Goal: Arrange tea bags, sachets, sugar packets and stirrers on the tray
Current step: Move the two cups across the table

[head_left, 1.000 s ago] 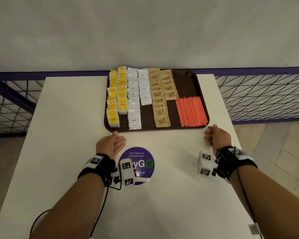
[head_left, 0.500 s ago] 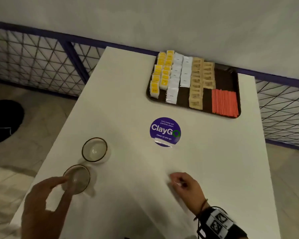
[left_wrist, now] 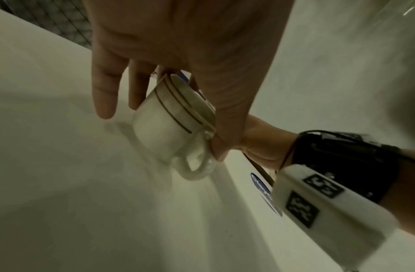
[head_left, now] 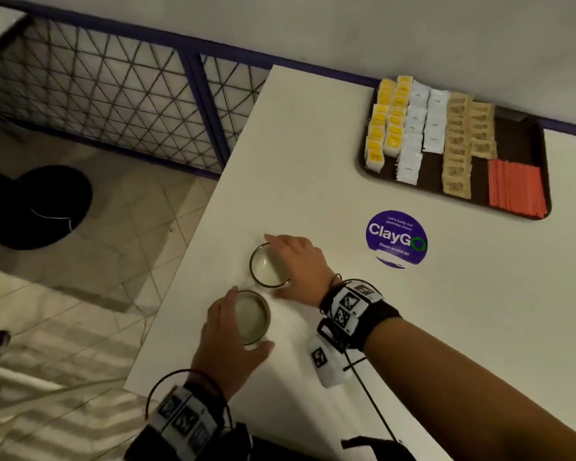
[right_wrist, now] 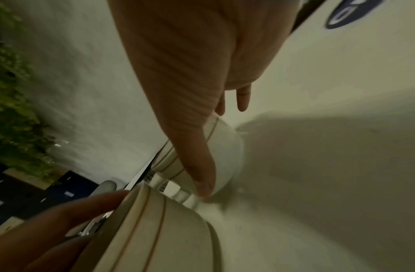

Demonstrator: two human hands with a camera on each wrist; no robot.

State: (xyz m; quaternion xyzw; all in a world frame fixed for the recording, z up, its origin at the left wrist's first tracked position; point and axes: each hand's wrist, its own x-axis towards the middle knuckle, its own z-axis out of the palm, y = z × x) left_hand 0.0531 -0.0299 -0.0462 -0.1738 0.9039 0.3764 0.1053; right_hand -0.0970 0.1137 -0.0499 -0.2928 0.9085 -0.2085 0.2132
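At the near left corner of the white surface [head_left: 413,327], I log two white ceramic cups with thin brown bands at the rim, standing side by side and almost touching.

- Nearer cup [head_left: 251,317]: my left hand [head_left: 228,347] is over it from the near-left side, fingers [left_wrist: 103,88] spread down its far wall and thumb against the handle side. I read this as a loose grasp around the cup, not a tight one.
- Farther cup [head_left: 269,266]: my right hand [head_left: 296,271] covers its right side, thumb down the wall by the handle; fingers curve round it. Whether they press or merely touch, I cannot tell.
- Dark brown rectangular tray [head_left: 519,134]: at the far right end of the surface, well apart from both hands. It carries yellow-tagged tea bags [head_left: 388,119], white sachets [head_left: 419,128], tan sugar packets [head_left: 461,141] and red stirrers [head_left: 516,188], in columns running front to back.
- Round purple sticker [head_left: 396,239]: between cups and tray.

Governing relation: the tray lies forward and right of both hands; the right hand is nearer. The arrangement looks complete to me.
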